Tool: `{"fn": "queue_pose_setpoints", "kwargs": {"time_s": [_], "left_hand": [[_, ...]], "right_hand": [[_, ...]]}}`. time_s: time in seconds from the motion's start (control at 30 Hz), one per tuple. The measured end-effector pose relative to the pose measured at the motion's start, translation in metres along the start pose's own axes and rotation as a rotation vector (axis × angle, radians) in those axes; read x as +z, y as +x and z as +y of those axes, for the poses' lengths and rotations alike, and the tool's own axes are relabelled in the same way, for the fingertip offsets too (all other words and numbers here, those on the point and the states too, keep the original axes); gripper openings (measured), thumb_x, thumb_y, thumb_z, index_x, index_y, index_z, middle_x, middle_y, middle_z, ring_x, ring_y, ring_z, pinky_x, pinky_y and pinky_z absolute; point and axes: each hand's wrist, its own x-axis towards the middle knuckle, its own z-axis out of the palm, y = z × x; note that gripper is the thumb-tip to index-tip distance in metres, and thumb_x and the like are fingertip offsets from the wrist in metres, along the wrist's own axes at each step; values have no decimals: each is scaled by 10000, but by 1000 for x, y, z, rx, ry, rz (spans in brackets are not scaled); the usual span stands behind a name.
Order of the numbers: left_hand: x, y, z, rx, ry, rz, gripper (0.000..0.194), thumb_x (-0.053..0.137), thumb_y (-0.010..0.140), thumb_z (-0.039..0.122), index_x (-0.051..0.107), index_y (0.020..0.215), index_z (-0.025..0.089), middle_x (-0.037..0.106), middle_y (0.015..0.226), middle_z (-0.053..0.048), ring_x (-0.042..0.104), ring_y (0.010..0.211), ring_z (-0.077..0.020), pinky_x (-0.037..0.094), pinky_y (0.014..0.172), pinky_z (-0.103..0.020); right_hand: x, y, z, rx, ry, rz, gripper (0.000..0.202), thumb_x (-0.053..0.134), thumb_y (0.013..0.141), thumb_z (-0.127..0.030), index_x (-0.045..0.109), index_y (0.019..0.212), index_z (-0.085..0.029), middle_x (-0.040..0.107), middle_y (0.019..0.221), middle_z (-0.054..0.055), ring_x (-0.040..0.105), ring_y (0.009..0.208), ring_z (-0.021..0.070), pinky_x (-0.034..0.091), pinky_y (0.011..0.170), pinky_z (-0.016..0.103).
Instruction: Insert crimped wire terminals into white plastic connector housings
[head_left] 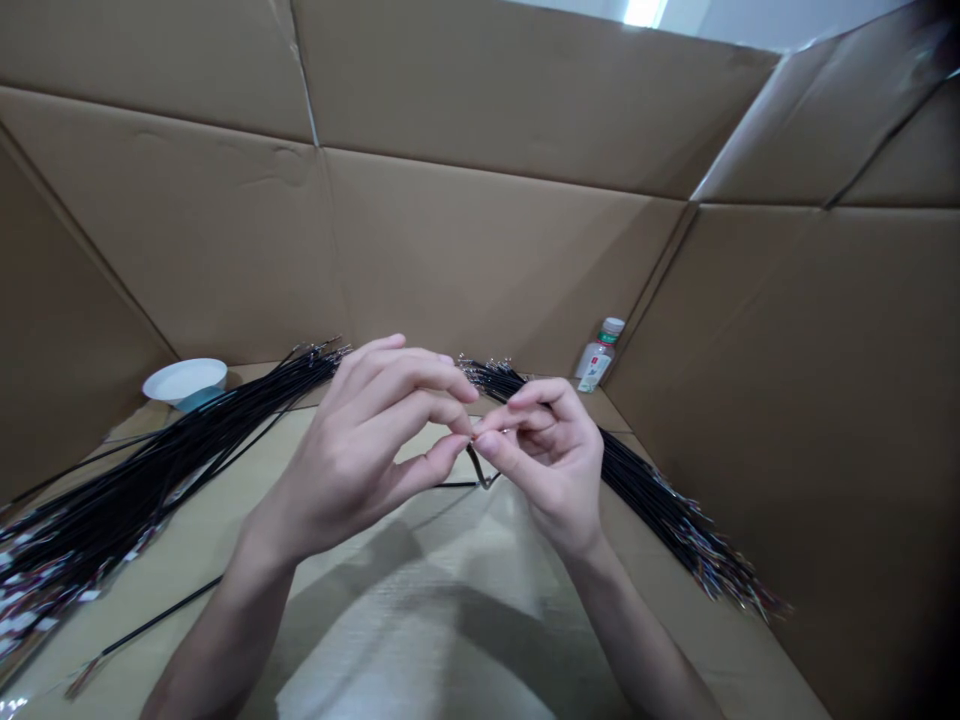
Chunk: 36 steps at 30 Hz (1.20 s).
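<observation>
My left hand (367, 440) and my right hand (551, 465) meet fingertip to fingertip over the middle of the work surface. Each pinches with thumb and index finger at the end of a thin black cable (476, 465), where small wires seem to lie; the fingertips hide most of them. Just below the fingers the cable bends and passes behind my left hand and forearm. A stretch of black cable (161, 612) emerges at the lower left, probably the same one, and ends in bare coloured wires (84, 678).
A thick bundle of black cables (187, 455) with white connectors lies at left. Another bundle (652, 485) with loose coloured wire ends lies at right. A white bowl (184, 380) and a bottle (598, 355) stand at the back. Cardboard walls (487, 250) enclose the surface.
</observation>
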Motion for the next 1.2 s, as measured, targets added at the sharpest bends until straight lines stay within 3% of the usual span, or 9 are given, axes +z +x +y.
{"fn": "queue_pose_setpoints", "kwargs": {"time_s": [0.17,0.33,0.47,0.6,0.73,0.9,1.07,1.2], "left_hand": [[4,3,-4,-30,-141,-13,74,675,1002,165,658,1025,234,726,1159,-38,662,1121,-197,458,1099,-404],[4,4,-7,-203,-333,18,133,758,971,262,697,1088,242,745,1043,-36,702,967,-187,549,880,-331],[7,4,-4,-334,-450,-35,57,743,984,305,750,975,249,772,878,-9,716,775,-163,583,723,-294],[13,4,2,-414,-549,60,121,807,933,289,774,1044,252,805,963,-11,762,833,-162,640,752,-278],[17,3,3,-424,-652,46,121,797,937,220,809,1045,273,820,973,-5,772,871,-151,648,745,-244],[26,4,-2,-541,-790,113,46,854,888,250,839,931,256,826,843,-10,760,704,-149,627,590,-232],[47,4,-6,-617,-1031,137,123,849,895,366,832,933,250,834,873,-37,795,743,-173,696,644,-266],[55,2,-4,-722,-1206,161,90,888,855,332,850,903,267,829,874,-17,785,757,-134,685,689,-205]], "right_hand": [[-3,4,-2,134,147,-38,393,872,838,-236,491,935,-265,798,794,-52,651,631,117,484,609,262],[1,4,-6,53,51,107,485,869,808,-215,391,867,-274,786,773,-50,571,585,116,455,585,273],[5,-1,-13,-60,-55,192,487,835,804,-131,377,871,-281,788,789,-47,559,594,119,488,628,295],[9,-9,-15,-293,-262,271,479,796,794,-51,384,871,-284,771,798,-53,565,600,127,520,677,330],[9,-12,-12,-490,-456,286,480,801,777,-36,399,864,-282,770,809,-55,560,541,117,520,606,325],[7,-12,-12,-586,-568,264,458,786,785,-26,423,883,-288,781,781,-57,619,549,128,515,505,287],[4,-12,-19,-600,-637,238,453,790,798,-16,428,847,-285,815,846,-23,710,621,142,590,568,299],[3,-12,-22,-617,-684,264,429,809,794,-27,469,865,-278,783,790,-42,734,634,144,600,582,293]]}}
